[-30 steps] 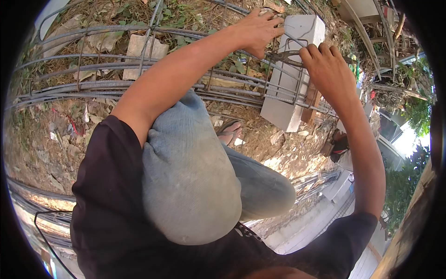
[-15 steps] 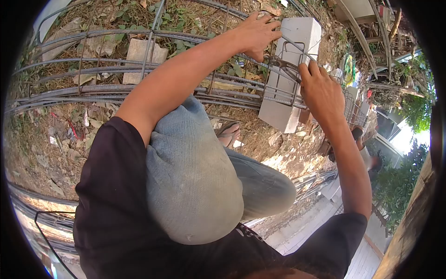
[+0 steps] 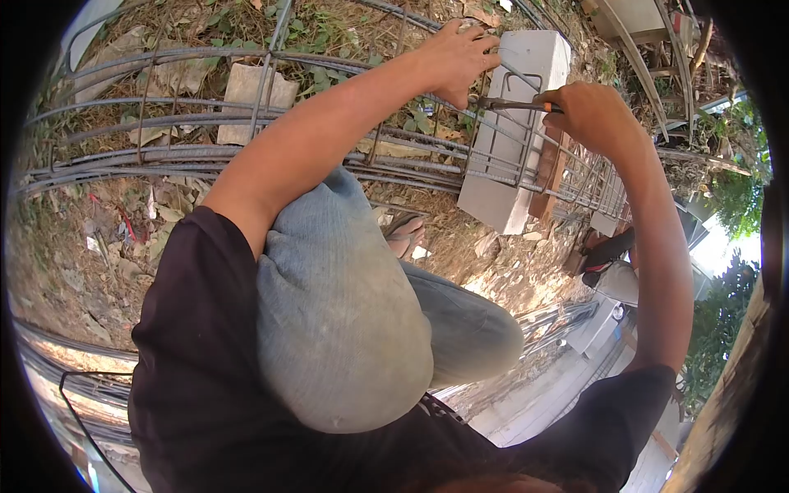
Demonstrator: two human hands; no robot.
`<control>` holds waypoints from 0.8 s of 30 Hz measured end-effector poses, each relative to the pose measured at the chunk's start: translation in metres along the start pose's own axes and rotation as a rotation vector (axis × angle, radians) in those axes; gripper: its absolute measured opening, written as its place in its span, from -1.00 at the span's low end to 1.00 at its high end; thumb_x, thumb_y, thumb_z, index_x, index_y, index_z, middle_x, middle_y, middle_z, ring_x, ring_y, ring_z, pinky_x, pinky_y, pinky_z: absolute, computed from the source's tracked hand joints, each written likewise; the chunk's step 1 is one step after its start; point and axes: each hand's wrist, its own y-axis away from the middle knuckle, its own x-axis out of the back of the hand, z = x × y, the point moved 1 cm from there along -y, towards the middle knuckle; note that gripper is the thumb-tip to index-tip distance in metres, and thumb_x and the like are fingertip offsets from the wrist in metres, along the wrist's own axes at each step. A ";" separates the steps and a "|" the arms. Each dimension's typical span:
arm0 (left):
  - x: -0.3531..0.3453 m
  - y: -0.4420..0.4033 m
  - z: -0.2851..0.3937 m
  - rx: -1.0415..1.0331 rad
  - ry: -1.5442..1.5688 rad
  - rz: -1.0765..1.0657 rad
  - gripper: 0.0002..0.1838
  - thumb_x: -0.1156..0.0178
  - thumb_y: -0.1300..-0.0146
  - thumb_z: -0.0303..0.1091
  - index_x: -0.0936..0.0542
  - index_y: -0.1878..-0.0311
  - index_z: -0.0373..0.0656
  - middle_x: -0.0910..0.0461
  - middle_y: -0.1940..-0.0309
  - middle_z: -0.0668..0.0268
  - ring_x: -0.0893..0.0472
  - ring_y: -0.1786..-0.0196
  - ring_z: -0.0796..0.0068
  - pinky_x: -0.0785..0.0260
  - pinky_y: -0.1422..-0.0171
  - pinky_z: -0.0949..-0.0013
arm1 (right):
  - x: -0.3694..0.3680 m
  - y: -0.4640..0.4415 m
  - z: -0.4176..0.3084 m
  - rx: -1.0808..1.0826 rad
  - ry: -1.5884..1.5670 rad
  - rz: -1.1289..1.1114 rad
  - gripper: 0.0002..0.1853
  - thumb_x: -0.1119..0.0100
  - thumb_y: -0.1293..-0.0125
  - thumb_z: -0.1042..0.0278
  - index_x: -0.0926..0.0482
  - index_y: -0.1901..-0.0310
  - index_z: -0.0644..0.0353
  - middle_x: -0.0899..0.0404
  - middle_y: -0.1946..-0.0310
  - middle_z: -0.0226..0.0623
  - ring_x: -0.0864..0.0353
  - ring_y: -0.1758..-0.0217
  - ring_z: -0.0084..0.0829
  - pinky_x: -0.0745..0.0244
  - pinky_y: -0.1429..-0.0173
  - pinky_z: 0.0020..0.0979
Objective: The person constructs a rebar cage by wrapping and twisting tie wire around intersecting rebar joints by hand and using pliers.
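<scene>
Pliers [image 3: 511,104] fill the closed grip of the right hand [image 3: 593,117] — left hand [image 3: 459,62] at rebar [image 3: 189,150], grip unclear.

Left hand [image 3: 456,62] spread; right hand [image 3: 593,117] curled, wrist bent.

Bright daylight falls in patches on the dirt ground [image 3: 468,263], strewn with dry grass [image 3: 234,29] and scraps [image 3: 92,244]; green foliage [image 3: 719,320] grows near a glaring patch of sky [image 3: 717,249].
</scene>
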 end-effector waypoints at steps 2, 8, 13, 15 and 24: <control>0.002 0.001 -0.002 -0.002 -0.010 -0.014 0.05 -0.63 0.12 0.06 -0.45 -0.51 0.01 -0.25 -0.63 0.19 -0.23 -0.65 0.14 -0.16 -0.64 -0.14 | 0.003 -0.007 0.004 0.013 0.013 -0.007 -0.67 -0.34 -0.39 0.12 -0.78 -0.05 0.12 -0.73 0.25 -0.04 -0.72 0.07 0.01 -0.59 -0.08 -0.03; 0.002 0.001 -0.001 0.011 0.008 -0.005 0.04 -0.62 0.11 0.02 -0.44 -0.52 0.00 -0.26 -0.62 0.19 -0.24 -0.65 0.15 -0.17 -0.63 -0.14 | 0.010 -0.022 0.004 -0.053 -0.024 -0.189 -0.70 -0.31 -0.40 0.14 -0.78 -0.01 0.14 -0.74 0.26 -0.07 -0.73 0.09 -0.02 -0.60 -0.08 -0.03; 0.005 0.002 -0.001 0.005 0.013 -0.003 0.03 -0.63 0.14 -0.01 -0.46 -0.49 -0.01 -0.28 -0.61 0.19 -0.25 -0.64 0.15 -0.19 -0.61 -0.15 | 0.014 -0.028 0.002 -0.027 0.031 -0.169 -0.71 -0.28 -0.41 0.13 -0.78 0.07 0.16 -0.75 0.30 -0.10 -0.75 0.12 -0.05 -0.61 -0.05 -0.04; 0.003 0.001 -0.002 0.002 0.021 0.003 0.03 -0.63 0.14 -0.02 -0.47 -0.48 -0.01 -0.28 -0.60 0.19 -0.25 -0.64 0.15 -0.19 -0.61 -0.15 | 0.016 -0.032 0.001 0.004 0.087 -0.138 -0.73 -0.27 -0.42 0.13 -0.78 0.11 0.16 -0.76 0.31 -0.12 -0.76 0.12 -0.07 -0.62 -0.06 -0.05; 0.000 0.001 0.000 0.001 0.064 -0.018 0.05 -0.62 0.12 0.05 -0.44 -0.50 0.01 -0.28 -0.58 0.15 -0.24 -0.64 0.04 -0.11 -0.65 -0.21 | 0.015 -0.007 -0.026 -0.254 -0.206 -0.352 -0.59 -0.42 -0.31 0.11 -0.71 0.04 0.34 -0.77 0.23 -0.03 -0.81 0.10 -0.16 -0.69 0.00 -0.11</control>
